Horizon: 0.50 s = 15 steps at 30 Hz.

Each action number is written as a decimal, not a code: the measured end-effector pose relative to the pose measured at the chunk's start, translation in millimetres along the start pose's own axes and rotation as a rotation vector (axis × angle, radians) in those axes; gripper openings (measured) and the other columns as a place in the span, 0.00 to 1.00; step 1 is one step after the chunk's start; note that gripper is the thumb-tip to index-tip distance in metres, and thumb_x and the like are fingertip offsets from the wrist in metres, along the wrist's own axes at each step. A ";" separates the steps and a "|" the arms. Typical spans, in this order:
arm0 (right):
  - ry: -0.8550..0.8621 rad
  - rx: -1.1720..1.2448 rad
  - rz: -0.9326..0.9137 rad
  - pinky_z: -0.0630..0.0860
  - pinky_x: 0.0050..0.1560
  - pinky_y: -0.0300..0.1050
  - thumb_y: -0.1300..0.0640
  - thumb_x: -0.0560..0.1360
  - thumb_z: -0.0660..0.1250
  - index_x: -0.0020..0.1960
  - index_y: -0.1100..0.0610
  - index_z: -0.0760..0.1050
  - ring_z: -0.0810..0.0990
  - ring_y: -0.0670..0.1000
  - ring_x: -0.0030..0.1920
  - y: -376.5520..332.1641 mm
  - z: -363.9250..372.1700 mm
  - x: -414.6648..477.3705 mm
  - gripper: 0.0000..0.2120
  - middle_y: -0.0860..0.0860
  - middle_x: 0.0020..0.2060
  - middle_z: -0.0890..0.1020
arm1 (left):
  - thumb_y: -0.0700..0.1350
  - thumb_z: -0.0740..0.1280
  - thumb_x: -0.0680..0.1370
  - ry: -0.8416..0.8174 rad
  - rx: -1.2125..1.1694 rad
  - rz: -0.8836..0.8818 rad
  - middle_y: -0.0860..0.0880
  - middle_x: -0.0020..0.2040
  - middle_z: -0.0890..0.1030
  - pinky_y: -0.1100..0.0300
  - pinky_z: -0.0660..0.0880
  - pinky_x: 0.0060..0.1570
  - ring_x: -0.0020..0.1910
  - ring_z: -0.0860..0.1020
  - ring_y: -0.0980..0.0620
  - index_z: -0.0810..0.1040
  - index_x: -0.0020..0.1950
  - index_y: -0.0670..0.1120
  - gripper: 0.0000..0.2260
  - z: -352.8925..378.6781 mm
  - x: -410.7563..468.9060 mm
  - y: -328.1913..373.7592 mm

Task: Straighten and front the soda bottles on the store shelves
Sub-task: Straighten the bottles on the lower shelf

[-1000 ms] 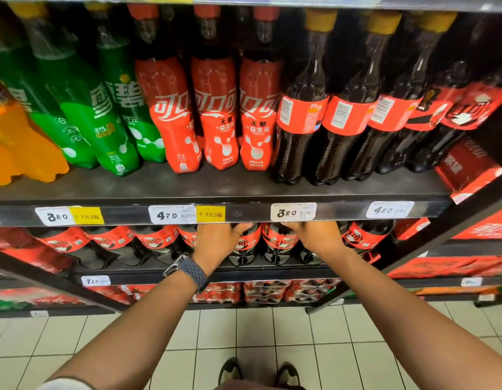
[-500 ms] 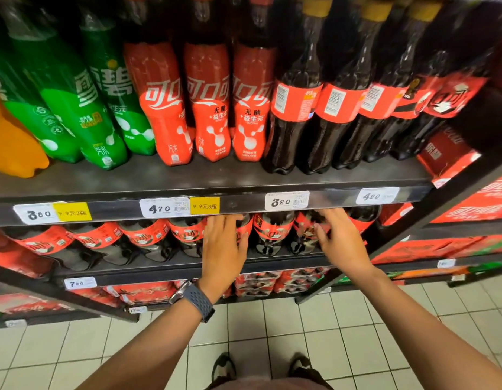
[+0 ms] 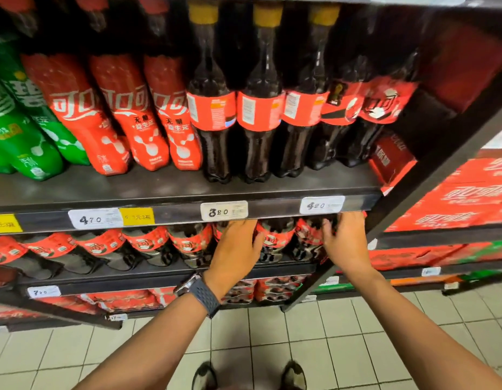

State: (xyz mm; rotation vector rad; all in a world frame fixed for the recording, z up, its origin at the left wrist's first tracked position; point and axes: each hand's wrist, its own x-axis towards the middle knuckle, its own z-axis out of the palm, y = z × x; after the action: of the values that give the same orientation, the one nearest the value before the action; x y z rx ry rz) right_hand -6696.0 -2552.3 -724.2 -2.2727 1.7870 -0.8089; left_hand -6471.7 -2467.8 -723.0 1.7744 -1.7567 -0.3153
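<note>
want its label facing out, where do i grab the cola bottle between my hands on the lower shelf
Grip the cola bottle round its red label band, from the front: the shelf edge above hides its neck, and neighbours crowd both sides.

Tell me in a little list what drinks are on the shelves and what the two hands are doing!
upper shelf, left to right: green bottles, red-wrapped bottles, dark cola bottles with yellow caps
lower shelf: red-labelled cola bottles in a row
left hand: on a lower-shelf bottle, fingertips hidden under the shelf edge, grip unclear
right hand: on bottles at the row's right end, blurred, grip unclear
left wrist: watch
price tags: 470, 320, 420
</note>
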 end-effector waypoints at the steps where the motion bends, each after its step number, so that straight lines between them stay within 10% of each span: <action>1: -0.029 0.060 0.010 0.66 0.64 0.55 0.60 0.74 0.67 0.63 0.67 0.70 0.70 0.64 0.61 1.4 -0.4 3.0 0.20 0.63 0.58 0.75 | 0.46 0.66 0.77 -0.028 0.016 -0.019 0.43 0.59 0.78 0.53 0.69 0.61 0.58 0.74 0.42 0.71 0.68 0.44 0.20 3.7 4.4 4.9; 11: -0.181 0.063 0.204 0.74 0.49 0.40 0.51 0.78 0.61 0.62 0.56 0.74 0.77 0.58 0.56 -11.8 5.9 36.1 0.15 0.56 0.57 0.80 | 0.55 0.61 0.80 -0.238 0.144 -0.174 0.43 0.51 0.80 0.54 0.75 0.48 0.51 0.78 0.42 0.71 0.66 0.44 0.20 25.7 40.6 23.9; 15: -0.155 -0.081 0.102 0.71 0.55 0.50 0.54 0.79 0.55 0.58 0.51 0.74 0.76 0.58 0.57 -12.7 5.3 40.1 0.12 0.52 0.55 0.80 | 0.55 0.61 0.80 -0.273 0.100 -0.286 0.39 0.55 0.80 0.53 0.72 0.51 0.55 0.77 0.40 0.72 0.65 0.44 0.19 34.4 49.4 23.0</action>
State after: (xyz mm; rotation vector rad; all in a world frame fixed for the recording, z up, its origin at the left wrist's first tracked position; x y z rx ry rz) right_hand -6676.5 -2587.3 -710.3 -2.2036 1.8781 -0.5361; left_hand -6505.7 -2522.6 -724.6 2.1424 -1.7218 -0.6242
